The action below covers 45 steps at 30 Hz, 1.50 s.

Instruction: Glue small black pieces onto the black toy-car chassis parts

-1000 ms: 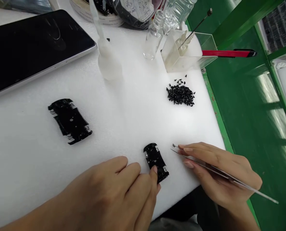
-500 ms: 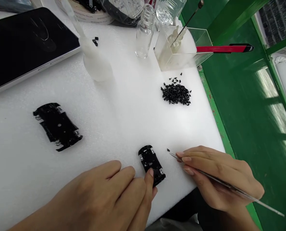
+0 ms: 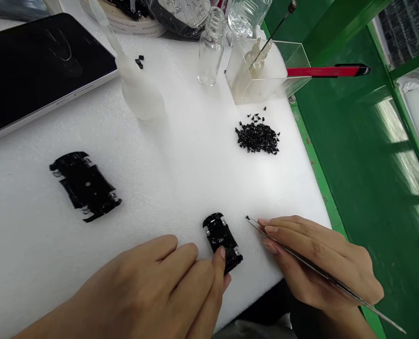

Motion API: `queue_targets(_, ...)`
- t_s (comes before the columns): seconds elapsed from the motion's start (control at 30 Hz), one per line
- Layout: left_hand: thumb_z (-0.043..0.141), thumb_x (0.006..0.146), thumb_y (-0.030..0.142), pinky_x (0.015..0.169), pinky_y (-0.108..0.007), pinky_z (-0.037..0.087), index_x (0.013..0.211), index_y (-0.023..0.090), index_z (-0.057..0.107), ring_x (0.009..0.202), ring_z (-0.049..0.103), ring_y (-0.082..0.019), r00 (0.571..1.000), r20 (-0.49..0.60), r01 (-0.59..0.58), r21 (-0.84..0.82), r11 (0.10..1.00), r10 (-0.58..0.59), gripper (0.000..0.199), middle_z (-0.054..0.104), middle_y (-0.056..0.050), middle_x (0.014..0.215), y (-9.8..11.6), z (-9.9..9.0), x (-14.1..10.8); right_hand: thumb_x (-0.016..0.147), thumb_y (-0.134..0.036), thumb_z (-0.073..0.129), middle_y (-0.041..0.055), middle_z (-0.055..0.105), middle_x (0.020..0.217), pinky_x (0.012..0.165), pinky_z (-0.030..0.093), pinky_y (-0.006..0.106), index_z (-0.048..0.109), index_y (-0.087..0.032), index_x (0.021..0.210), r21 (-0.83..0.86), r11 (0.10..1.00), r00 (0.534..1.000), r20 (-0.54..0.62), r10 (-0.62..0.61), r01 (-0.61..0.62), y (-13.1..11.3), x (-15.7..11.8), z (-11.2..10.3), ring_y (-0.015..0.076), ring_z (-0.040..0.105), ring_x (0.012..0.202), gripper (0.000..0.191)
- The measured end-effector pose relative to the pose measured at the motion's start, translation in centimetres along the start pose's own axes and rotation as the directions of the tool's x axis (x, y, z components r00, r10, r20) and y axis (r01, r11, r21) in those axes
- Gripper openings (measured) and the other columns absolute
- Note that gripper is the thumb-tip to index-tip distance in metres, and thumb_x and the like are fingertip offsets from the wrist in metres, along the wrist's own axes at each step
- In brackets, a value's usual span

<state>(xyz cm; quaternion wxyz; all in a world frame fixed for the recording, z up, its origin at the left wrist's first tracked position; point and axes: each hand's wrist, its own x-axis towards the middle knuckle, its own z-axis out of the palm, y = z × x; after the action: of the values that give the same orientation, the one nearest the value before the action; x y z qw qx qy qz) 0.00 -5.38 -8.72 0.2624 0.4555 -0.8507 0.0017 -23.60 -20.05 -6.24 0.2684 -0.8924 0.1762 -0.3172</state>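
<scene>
My left hand [image 3: 153, 282] pins down a small black toy car base [image 3: 221, 238], a fingertip pressed on its lower end. The base lies flat on a white foam sheet [image 3: 181, 188], with silvery bits at its sides. Between the fingers of my right hand [image 3: 322, 259] is a pair of slim metal tweezers [image 3: 311, 261], held like a pen. Their tips touch a tiny black part [image 3: 247, 217] just right of the base; whether they grip it is too small to tell. Farther off lies a heap of tiny black parts [image 3: 257, 137].
A similar, larger-looking black car base [image 3: 87, 186] lies at left. Behind it are a phone [image 3: 43, 70] and a translucent squeeze bottle [image 3: 142, 94]. A glass vial [image 3: 210, 52], a clear box [image 3: 245, 89] and a red pen [image 3: 326, 71] stand at the back, near the foam's right edge.
The tweezer tips have moved slightly up and left to meet the tiny black part, and the tweezers' back end has dropped. My left hand and the car base have stayed put.
</scene>
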Motion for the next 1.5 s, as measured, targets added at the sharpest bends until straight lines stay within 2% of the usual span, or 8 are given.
queue_targets(0.37,0.087,0.086,0.012,0.048,-0.041,0.051,0.118,0.005,0.078,0.066,0.060,-0.020,1.000,-0.016,0.016,-0.023,1.000,-0.016,0.033,0.064,-0.002,0.080,-0.1,-0.1,0.4,0.083,0.012,0.076,0.0119,0.085,0.111,0.083,0.076,0.033,0.079,-0.003,0.119,0.017,0.999,0.998,0.040,-0.042,0.041,0.2,0.3,-0.3,0.0216,0.083,0.099,0.039)
queue_targets(0.57,0.085,0.087,0.014,0.039,-0.040,0.037,0.102,0.010,0.076,0.059,0.052,-0.019,0.999,0.004,0.046,-0.025,0.999,-0.046,0.018,0.058,-0.001,0.075,0.4,-0.2,1.0,0.090,0.003,0.079,0.0040,0.086,0.104,0.077,0.074,0.028,0.084,-0.015,0.114,0.014,0.981,0.976,-0.096,0.195,-0.195,-2.5,2.1,1.2,0.0180,0.084,0.086,0.030)
queue_targets(0.73,0.081,0.084,0.019,0.040,-0.042,0.031,0.087,0.019,0.067,0.059,0.044,-0.020,0.997,0.040,0.071,-0.041,0.997,-0.070,0.015,0.049,0.000,0.072,0.5,-0.4,1.3,0.093,0.000,0.076,0.0038,0.086,0.097,0.075,0.073,0.025,0.085,-0.014,0.106,0.014,0.972,0.958,-0.168,0.232,-0.233,-4.1,3.1,3.6,0.0168,0.083,0.081,0.021)
queue_targets(0.9,0.077,0.090,0.025,0.043,-0.042,0.030,0.090,0.019,0.071,0.062,0.041,-0.021,0.998,0.060,0.025,-0.035,0.999,-0.023,0.009,0.048,-0.001,0.077,0.3,-0.6,1.2,0.092,0.003,0.079,0.0050,0.086,0.109,0.076,0.072,0.027,0.083,-0.013,0.113,-0.017,0.973,0.972,-0.052,0.227,-0.229,-4.1,2.2,3.6,0.0182,0.082,0.091,0.027)
queue_targets(1.17,0.075,0.091,0.024,0.044,-0.042,0.027,0.088,0.019,0.070,0.061,0.041,-0.020,0.998,0.042,0.041,-0.031,0.999,-0.039,0.008,0.049,-0.001,0.074,0.3,-0.6,1.2,0.094,-0.004,0.079,0.0012,0.086,0.105,0.073,0.073,0.026,0.083,-0.018,0.109,-0.065,0.969,0.971,-0.025,0.238,-0.239,-3.9,2.0,3.2,0.0167,0.082,0.082,0.020)
queue_targets(1.3,0.070,0.100,0.026,0.054,-0.038,0.043,0.092,0.020,0.069,0.067,0.052,-0.018,0.999,0.027,0.041,-0.027,0.999,-0.040,0.010,0.056,-0.001,0.080,0.5,-0.1,0.9,0.095,-0.006,0.078,0.0011,0.086,0.104,0.073,0.075,0.029,0.084,-0.020,0.110,-0.089,0.955,0.959,-0.005,0.283,-0.283,-4.4,2.5,3.1,0.0185,0.083,0.083,0.021)
queue_targets(1.4,0.069,0.103,0.028,0.068,-0.039,0.056,0.098,0.020,0.070,0.078,0.062,-0.020,1.000,0.000,0.024,-0.011,1.000,-0.024,0.010,0.065,-0.004,0.087,0.7,0.6,0.6,0.094,-0.005,0.079,0.0010,0.086,0.102,0.070,0.074,0.030,0.085,-0.021,0.110,-0.070,0.949,0.948,-0.105,0.299,-0.307,-4.6,2.5,3.4,0.0191,0.082,0.079,0.023)
queue_targets(1.5,0.069,0.103,0.029,0.075,-0.041,0.059,0.100,0.020,0.070,0.084,0.066,-0.022,1.000,-0.006,0.010,0.004,1.000,-0.010,0.009,0.068,-0.006,0.092,0.9,0.9,0.3,0.093,-0.003,0.079,0.0007,0.086,0.104,0.071,0.073,0.030,0.085,-0.021,0.113,-0.036,0.953,0.944,-0.151,0.293,-0.301,-4.3,2.4,3.7,0.0192,0.083,0.081,0.027)
